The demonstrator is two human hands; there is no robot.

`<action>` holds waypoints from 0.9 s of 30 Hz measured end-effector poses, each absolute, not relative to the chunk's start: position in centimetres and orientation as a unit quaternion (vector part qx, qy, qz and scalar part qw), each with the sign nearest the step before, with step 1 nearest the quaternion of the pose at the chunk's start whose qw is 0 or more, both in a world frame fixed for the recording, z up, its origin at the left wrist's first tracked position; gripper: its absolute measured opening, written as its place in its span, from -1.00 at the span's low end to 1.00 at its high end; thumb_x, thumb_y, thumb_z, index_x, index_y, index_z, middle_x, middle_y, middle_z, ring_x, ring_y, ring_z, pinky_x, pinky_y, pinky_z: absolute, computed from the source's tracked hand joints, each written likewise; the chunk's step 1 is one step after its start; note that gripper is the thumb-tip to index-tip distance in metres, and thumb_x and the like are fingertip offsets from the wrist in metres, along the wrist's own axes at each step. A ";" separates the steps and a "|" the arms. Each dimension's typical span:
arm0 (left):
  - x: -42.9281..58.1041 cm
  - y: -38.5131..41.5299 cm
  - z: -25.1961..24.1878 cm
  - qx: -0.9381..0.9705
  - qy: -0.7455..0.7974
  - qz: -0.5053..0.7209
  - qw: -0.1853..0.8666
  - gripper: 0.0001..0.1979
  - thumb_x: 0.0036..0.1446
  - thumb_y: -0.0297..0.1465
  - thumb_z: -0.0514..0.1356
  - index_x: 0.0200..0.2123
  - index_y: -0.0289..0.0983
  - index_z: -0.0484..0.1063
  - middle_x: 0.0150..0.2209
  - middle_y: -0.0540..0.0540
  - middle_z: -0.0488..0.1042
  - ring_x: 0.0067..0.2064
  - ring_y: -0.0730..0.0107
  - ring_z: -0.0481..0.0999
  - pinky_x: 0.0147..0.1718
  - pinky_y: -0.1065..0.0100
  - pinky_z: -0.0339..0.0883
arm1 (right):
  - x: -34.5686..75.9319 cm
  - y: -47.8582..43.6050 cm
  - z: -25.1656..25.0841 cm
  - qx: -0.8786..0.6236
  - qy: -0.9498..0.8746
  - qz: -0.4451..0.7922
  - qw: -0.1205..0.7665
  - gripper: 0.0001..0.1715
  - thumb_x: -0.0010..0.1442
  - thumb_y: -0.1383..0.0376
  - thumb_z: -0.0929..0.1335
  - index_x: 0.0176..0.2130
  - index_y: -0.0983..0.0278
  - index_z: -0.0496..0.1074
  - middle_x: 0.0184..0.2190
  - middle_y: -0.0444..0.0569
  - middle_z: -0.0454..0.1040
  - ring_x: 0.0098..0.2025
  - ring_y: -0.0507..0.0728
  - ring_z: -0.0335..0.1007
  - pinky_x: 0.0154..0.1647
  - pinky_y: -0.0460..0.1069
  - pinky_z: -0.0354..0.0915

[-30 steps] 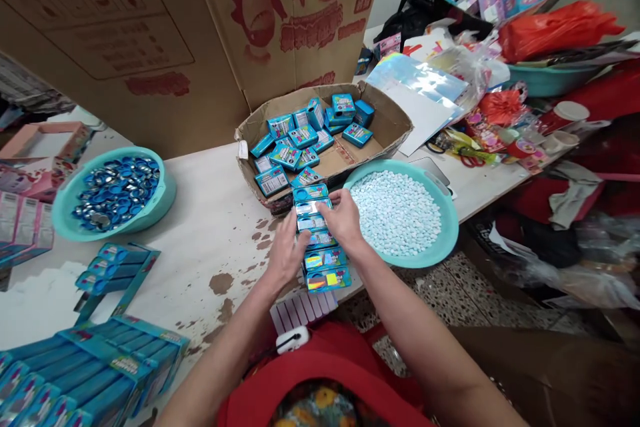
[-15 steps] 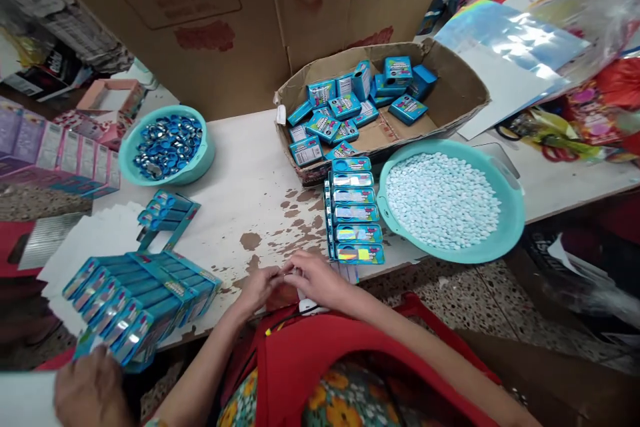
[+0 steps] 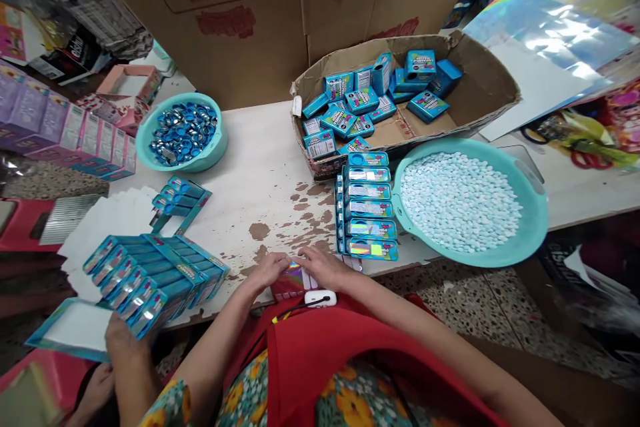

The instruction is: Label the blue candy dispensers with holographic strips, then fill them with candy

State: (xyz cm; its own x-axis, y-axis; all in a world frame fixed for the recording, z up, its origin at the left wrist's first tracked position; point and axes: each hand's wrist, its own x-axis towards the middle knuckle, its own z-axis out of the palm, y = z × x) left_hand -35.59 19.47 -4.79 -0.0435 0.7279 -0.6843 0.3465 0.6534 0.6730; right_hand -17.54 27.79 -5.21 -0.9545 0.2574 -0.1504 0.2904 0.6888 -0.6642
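Note:
At the table's front edge, my left hand (image 3: 270, 269) is closed, its fingertips pinching the upper edge of a shiny rainbow-tinted sheet (image 3: 289, 284). My right hand (image 3: 323, 267) faces it with bent fingers pressed together at the same sheet's top; any small piece in its fingertips is too small to make out. Pale strips show on the sheet below the right fingers. Close by on the right stands a row of small blue boxes (image 3: 370, 209), several with shiny labels on their upturned sides.
A turquoise basin (image 3: 537, 213) of pale candies stands right; a turquoise bowl (image 3: 219, 150) of blue-and-silver pieces stands left. Behind is a cardboard tray (image 3: 493, 103) with blue boxes. Stacked blue boxes (image 3: 145, 263) stand front left. Another person's hand (image 3: 123, 340) is beside a blue-edged, white-centred panel (image 3: 75, 330).
My hands have drawn slightly apart, baring the rainbow sheet between them. The other person's hand has shifted right, and the blue-edged panel now shows beside it. The whole view has shifted a little.

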 end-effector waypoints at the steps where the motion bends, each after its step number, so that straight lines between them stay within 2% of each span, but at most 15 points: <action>1: -35.6 19.5 -4.8 0.377 0.704 0.169 0.577 -0.72 0.02 -0.22 0.01 -0.58 -0.30 0.22 -0.62 0.08 0.11 -0.53 0.50 0.07 -0.54 0.44 -0.08 | -17.5 27.9 -5.3 0.139 0.919 -0.368 0.022 -0.52 0.20 0.47 0.23 0.08 0.13 0.28 0.02 0.01 0.27 0.04 0.17 0.16 -0.01 0.05 0.20; 5: -36.2 19.6 -4.5 0.366 0.703 0.187 0.580 -0.63 0.05 -0.13 0.00 -0.48 -0.33 0.34 -0.56 0.03 0.25 -0.48 0.47 0.18 -0.49 0.44 0.03 | -17.2 28.0 -5.5 0.122 0.920 -0.372 0.018 -0.61 0.19 0.38 0.30 0.03 0.15 0.36 0.06 0.03 0.25 0.08 0.19 0.14 0.03 0.08 0.19; 8: -36.8 19.4 -4.2 0.380 0.687 0.200 0.586 -0.60 0.00 -0.08 0.07 -0.43 -0.35 0.39 -0.50 0.00 0.33 -0.44 0.45 0.24 -0.44 0.44 0.10 | -17.2 28.0 -5.4 0.145 0.916 -0.372 0.023 -0.56 0.16 0.38 0.33 0.05 0.17 0.34 0.08 0.05 0.23 0.09 0.20 0.14 0.04 0.08 0.21; 11: -36.9 19.3 -4.3 0.385 0.679 0.192 0.595 -0.63 -0.09 -0.13 0.18 -0.39 -0.36 0.42 -0.46 -0.02 0.38 -0.41 0.43 0.28 -0.42 0.44 0.13 | -17.3 28.0 -5.3 0.162 0.912 -0.376 0.025 -0.49 0.13 0.40 0.35 0.09 0.16 0.29 0.07 0.04 0.24 0.08 0.20 0.17 0.01 0.09 0.24; 15: -36.5 19.5 -4.8 0.403 0.701 0.178 0.561 -0.69 -0.09 -0.20 0.16 -0.42 -0.35 0.44 -0.49 -0.01 0.38 -0.43 0.43 0.28 -0.45 0.45 0.12 | -17.5 27.9 -5.2 0.181 0.912 -0.368 0.015 -0.39 0.10 0.40 0.37 0.13 0.23 0.21 0.06 0.06 0.25 0.08 0.21 0.17 0.02 0.10 0.23; 19: -36.1 19.7 -5.3 0.419 0.710 0.174 0.538 -0.70 -0.03 -0.22 0.09 -0.46 -0.35 0.46 -0.52 -0.01 0.39 -0.46 0.45 0.27 -0.46 0.45 0.11 | -17.7 27.9 -5.1 0.177 0.916 -0.360 0.018 -0.44 0.09 0.40 0.37 0.09 0.23 0.25 0.06 0.05 0.25 0.06 0.20 0.17 0.01 0.08 0.24; 27: -36.0 19.7 -6.9 0.403 0.747 0.168 0.502 -0.71 -0.07 -0.24 0.08 -0.48 -0.34 0.47 -0.54 -0.02 0.41 -0.47 0.43 0.29 -0.49 0.45 0.10 | -17.8 28.1 -4.6 0.153 0.927 -0.339 0.050 -0.53 0.14 0.36 0.35 0.06 0.19 0.31 0.05 0.06 0.26 0.04 0.22 0.17 -0.02 0.11 0.24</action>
State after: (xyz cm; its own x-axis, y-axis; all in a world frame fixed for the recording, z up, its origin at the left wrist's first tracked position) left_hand -35.99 19.68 -6.91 -0.1714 0.7701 -0.6145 0.4327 0.6192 0.6553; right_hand -17.78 28.13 -4.63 -0.9483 0.2488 -0.1970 0.3172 0.7232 -0.6134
